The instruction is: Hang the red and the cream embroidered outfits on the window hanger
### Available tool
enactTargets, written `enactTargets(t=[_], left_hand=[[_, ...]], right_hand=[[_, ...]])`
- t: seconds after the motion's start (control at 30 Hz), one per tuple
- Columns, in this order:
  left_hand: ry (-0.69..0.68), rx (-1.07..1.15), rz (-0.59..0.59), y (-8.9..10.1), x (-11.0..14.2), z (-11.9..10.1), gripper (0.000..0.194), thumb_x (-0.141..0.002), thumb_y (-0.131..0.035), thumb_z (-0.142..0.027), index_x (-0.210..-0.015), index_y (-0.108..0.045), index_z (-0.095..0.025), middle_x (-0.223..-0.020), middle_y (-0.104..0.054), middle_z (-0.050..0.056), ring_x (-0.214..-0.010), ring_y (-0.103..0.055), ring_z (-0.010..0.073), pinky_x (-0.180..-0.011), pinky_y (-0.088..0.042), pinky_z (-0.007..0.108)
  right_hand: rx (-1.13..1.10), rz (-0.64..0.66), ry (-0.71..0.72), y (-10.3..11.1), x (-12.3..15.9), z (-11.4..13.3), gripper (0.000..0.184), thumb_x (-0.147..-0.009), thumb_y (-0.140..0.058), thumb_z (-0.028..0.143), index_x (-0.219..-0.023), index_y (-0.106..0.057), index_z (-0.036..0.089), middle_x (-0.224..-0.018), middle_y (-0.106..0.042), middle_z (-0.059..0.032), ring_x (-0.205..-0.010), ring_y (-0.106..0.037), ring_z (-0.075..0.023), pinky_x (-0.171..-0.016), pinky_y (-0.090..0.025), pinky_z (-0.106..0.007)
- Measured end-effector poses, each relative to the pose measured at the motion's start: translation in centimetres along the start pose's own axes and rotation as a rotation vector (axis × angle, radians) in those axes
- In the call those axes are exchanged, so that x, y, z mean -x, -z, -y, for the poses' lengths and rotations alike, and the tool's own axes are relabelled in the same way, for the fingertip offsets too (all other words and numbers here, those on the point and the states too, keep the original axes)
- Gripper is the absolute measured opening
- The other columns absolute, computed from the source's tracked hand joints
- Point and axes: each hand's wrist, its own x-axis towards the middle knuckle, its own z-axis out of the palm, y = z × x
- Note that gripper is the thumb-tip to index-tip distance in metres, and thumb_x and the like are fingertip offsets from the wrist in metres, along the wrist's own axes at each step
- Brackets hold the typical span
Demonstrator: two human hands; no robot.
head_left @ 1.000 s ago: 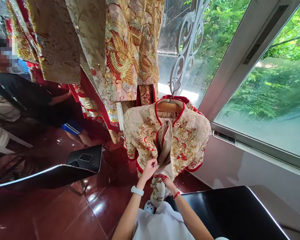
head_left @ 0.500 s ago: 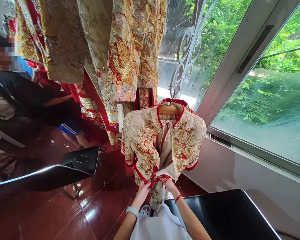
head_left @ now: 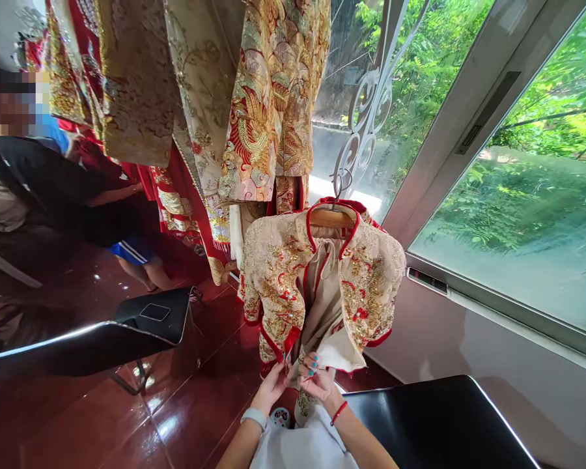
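Note:
A cream jacket point(head_left: 278, 280) with gold beading and red trim hangs open at the front on a wooden hanger point(head_left: 329, 218). Just below its left front corner, my left hand point(head_left: 273, 384) has its fingers pinched together; a thin strand seems to run up from them to the red hem, too fine to name. Close beside it, my right hand point(head_left: 317, 381), with blue-green nails, is curled shut below the opening, and what its fingertips hold is hidden. The other front panel's white lining point(head_left: 342, 348) is turned outward above my right hand.
Embroidered gold garments point(head_left: 254, 130) hang behind, at the upper left. Black chairs stand left point(head_left: 151, 319) and right point(head_left: 420, 423). A person in dark clothes point(head_left: 53, 176) reaches toward red garments at far left. On the right is a window point(head_left: 532, 215) with a ledge.
My hands have come off the red trim to just below the hem, and the right hand has turned so its nails show. The right front panel's lining is more exposed.

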Motion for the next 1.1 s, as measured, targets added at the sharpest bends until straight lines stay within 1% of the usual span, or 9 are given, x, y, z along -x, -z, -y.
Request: enactTargets(t=[0.1, 0.23, 0.3, 0.4, 0.57, 0.67, 0.8, 0.9, 1.1], left_hand=[[0.038, 0.012, 0.045, 0.1, 1.8, -2.5, 0.024, -0.076, -0.063, 0.005, -0.07, -0.056, -0.018, -0.063, -0.06, -0.002, -0.052, -0.056, 0.0076, -0.056, -0.049, 0.019], [-0.233, 0.234, 0.094, 2.7, 4.3, -5.4, 0.028, -0.077, -0.06, 0.004, -0.066, -0.05, -0.019, -0.053, -0.046, -0.008, -0.04, -0.042, 0.0017, -0.042, -0.038, 0.011], [-0.283, 0.247, 0.029, 2.9, 4.5, -4.6, 0.029, -0.076, -0.056, 0.007, -0.067, -0.052, -0.02, -0.056, -0.051, -0.007, -0.045, -0.05, 0.0027, -0.048, -0.044, 0.01], [-0.162, 0.056, -0.04, 0.7, 3.8, -1.5, 0.028, -0.071, -0.058, 0.008, -0.066, -0.056, -0.019, -0.063, -0.062, -0.003, -0.06, -0.062, 0.0087, -0.067, -0.057, 0.02], [-0.289, -0.123, 0.13, -4.4, 3.3, 1.5, 0.021, -0.059, -0.082, -0.011, -0.071, -0.066, -0.021, -0.083, -0.073, 0.002, -0.088, -0.069, 0.019, -0.095, -0.054, 0.034], [-0.331, -0.262, 0.155, -5.4, 3.9, 1.5, 0.024, -0.055, -0.087, -0.022, -0.071, -0.069, -0.019, -0.08, -0.073, 0.004, -0.083, -0.067, 0.0201, -0.091, -0.052, 0.036], [-0.395, -0.446, 0.108, -5.0, 4.4, 1.3, 0.024, -0.058, -0.087, -0.028, -0.067, -0.069, -0.015, -0.068, -0.07, 0.003, -0.066, -0.062, 0.0163, -0.075, -0.05, 0.032], [-0.397, -0.534, 0.101, -4.7, 4.6, 1.4, 0.025, -0.058, -0.087, -0.029, -0.065, -0.068, -0.015, -0.064, -0.068, 0.003, -0.064, -0.06, 0.0159, -0.071, -0.048, 0.03], [-0.37, -0.42, 0.083, -5.1, 5.4, 2.2, 0.029, -0.059, -0.081, -0.023, -0.082, -0.065, -0.018, -0.089, -0.071, 0.004, -0.073, -0.06, 0.0144, -0.072, -0.047, 0.029]], right_hand=[[0.081, -0.072, 0.013, -0.4, 0.9, 1.7, 0.033, -0.064, -0.085, 0.035, -0.074, -0.055, 0.026, -0.055, -0.036, 0.0094, -0.049, -0.031, -0.0095, -0.051, -0.04, -0.023], [0.147, -0.163, 0.01, -0.5, 2.4, 3.1, 0.043, -0.056, -0.089, 0.042, -0.068, -0.051, 0.025, -0.055, -0.033, 0.0096, -0.047, -0.03, -0.0079, -0.047, -0.041, -0.021], [0.081, -0.184, 0.008, -0.4, 2.7, 2.7, 0.046, -0.051, -0.091, 0.041, -0.069, -0.052, 0.025, -0.057, -0.038, 0.0093, -0.048, -0.035, -0.008, -0.049, -0.044, -0.022], [0.074, -0.219, 0.004, -0.1, 2.6, 2.2, 0.042, -0.051, -0.091, 0.031, -0.074, -0.057, 0.025, -0.061, -0.048, 0.0083, -0.052, -0.044, -0.0085, -0.055, -0.05, -0.023], [0.194, -0.364, 0.051, 0.6, 2.5, 2.5, 0.038, -0.051, -0.09, 0.028, -0.08, -0.065, 0.022, -0.071, -0.065, 0.0017, -0.063, -0.061, -0.0128, -0.068, -0.057, -0.028], [0.237, -0.382, 0.089, 0.5, 2.6, 2.5, 0.041, -0.051, -0.091, 0.028, -0.084, -0.068, 0.021, -0.075, -0.069, -0.0019, -0.068, -0.065, -0.0162, -0.069, -0.057, -0.03], [0.276, -0.388, 0.15, -0.2, 2.7, 2.6, 0.039, -0.054, -0.091, 0.028, -0.085, -0.069, 0.022, -0.074, -0.07, -0.0024, -0.063, -0.064, -0.0164, -0.066, -0.056, -0.032], [0.31, -0.382, 0.159, -0.8, 2.7, 2.7, 0.037, -0.054, -0.091, 0.027, -0.083, -0.07, 0.021, -0.077, -0.071, -0.004, -0.065, -0.065, -0.0176, -0.067, -0.056, -0.033], [0.357, -0.385, 0.168, -1.2, 3.0, 2.4, 0.034, -0.06, -0.084, 0.029, -0.089, -0.068, 0.021, -0.083, -0.071, -0.0033, -0.07, -0.063, -0.0164, -0.061, -0.05, -0.028]])
